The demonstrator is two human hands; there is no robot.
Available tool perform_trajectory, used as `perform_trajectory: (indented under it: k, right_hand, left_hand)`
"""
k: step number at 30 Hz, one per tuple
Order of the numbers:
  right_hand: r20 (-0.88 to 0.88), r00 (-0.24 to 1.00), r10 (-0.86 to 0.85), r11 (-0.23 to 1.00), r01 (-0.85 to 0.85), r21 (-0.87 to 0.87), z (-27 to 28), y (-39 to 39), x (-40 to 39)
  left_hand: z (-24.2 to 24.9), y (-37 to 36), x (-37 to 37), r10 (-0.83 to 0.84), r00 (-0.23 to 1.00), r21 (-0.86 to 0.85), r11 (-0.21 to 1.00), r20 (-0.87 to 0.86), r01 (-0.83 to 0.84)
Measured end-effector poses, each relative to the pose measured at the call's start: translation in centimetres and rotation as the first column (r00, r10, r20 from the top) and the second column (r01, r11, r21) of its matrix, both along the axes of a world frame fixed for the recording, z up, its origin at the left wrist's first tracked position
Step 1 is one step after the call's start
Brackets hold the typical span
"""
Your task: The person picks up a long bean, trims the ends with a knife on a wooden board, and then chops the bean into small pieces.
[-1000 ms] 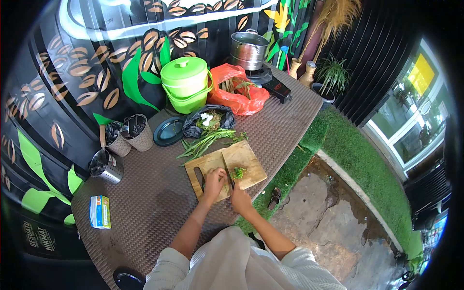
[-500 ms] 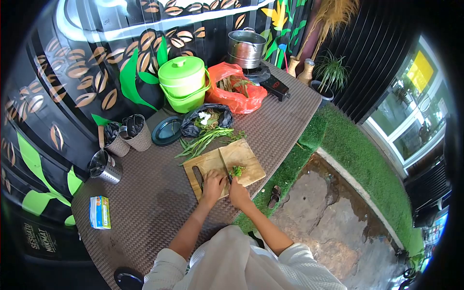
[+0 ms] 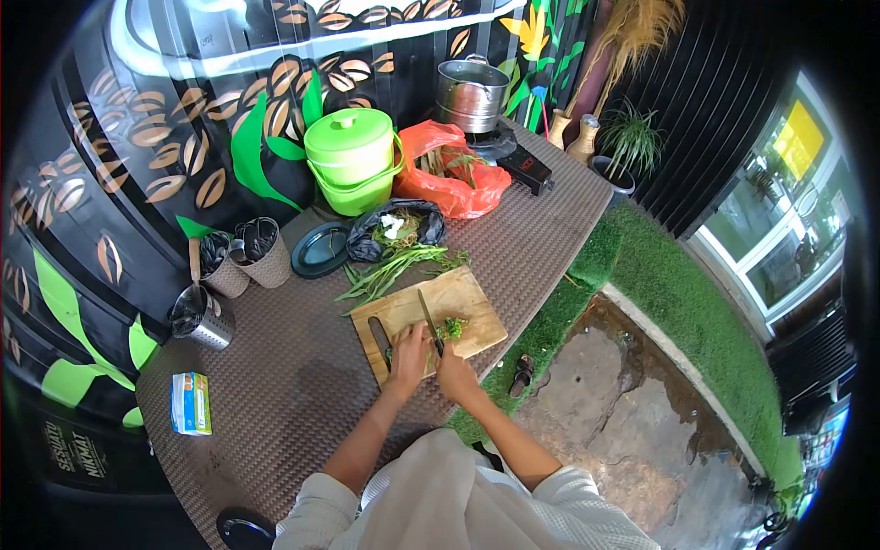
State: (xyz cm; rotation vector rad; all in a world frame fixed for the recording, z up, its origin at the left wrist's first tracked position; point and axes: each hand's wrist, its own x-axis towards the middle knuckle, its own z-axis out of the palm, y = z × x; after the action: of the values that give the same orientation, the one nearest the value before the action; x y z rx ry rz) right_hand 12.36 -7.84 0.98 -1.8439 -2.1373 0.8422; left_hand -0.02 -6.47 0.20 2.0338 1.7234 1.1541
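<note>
A wooden cutting board (image 3: 472, 300) lies on the brown woven-pattern table. My right hand (image 3: 455, 374) is closed round the handle of a knife (image 3: 428, 313), whose blade points away from me over the board. My left hand (image 3: 410, 357) presses down on the board just left of the blade, fingers together; a bit of green shows beside it, and what lies under the fingers is mostly hidden. Chopped greens (image 3: 451, 328) sit in a small heap right of the knife. Long green stalks (image 3: 394, 272) lie beyond the board, against a black plastic bag (image 3: 366, 240) of plant scraps.
Behind stand a lime-green lidded bucket (image 3: 350, 151), a red plastic bag (image 3: 477, 194), and a steel pot (image 3: 471, 95) on a black stove (image 3: 525, 168). To the left are a dark plate (image 3: 320, 249), utensil holders (image 3: 261, 252) and a blue-white packet (image 3: 191, 403).
The knife blade has tilted slightly and its handle has come a little nearer to me. My left hand has shifted slightly, still on the board. The whole view has moved a little.
</note>
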Motion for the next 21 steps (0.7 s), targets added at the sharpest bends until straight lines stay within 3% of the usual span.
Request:
perform_trajectory:
  k: [2,7,9,12,19,21]
  right_hand:
    - [0.014,0.997,-0.073,0.996,0.074,-0.04,0.3,-1.5,-0.5]
    - [-0.02,0.999,-0.047,0.997,0.046,-0.063,0.1,0.1,-0.4]
    - [-0.042,0.999,-0.034,0.998,0.032,-0.05,0.4,0.4,-0.1]
    - [-0.053,0.997,-0.053,0.998,0.051,-0.044,0.6,-0.9,-0.3]
    - [0.033,0.995,-0.091,0.995,0.092,-0.048,-0.7,-1.1,-0.3]
    - [0.036,0.993,-0.112,0.993,0.113,-0.033,-0.4,-0.9,0.1]
  left_hand:
    - [0.0,-0.4,0.0,-0.003,1.0,-0.005,1.0,0.006,0.003]
    - [-0.5,0.2,-0.7,-0.03,0.999,-0.023,0.999,0.037,0.031]
    - [-0.3,1.2,-1.0,-0.1,0.93,-0.124,0.98,0.352,0.153]
    - [-0.2,1.9,-1.1,-0.054,0.917,-0.156,0.98,0.395,0.125]
    - [-0.7,1.5,-1.1,-0.045,0.942,-0.214,0.969,0.333,0.122]
    - [-0.6,1.1,-0.8,-0.125,0.982,-0.011,0.992,0.143,0.128]
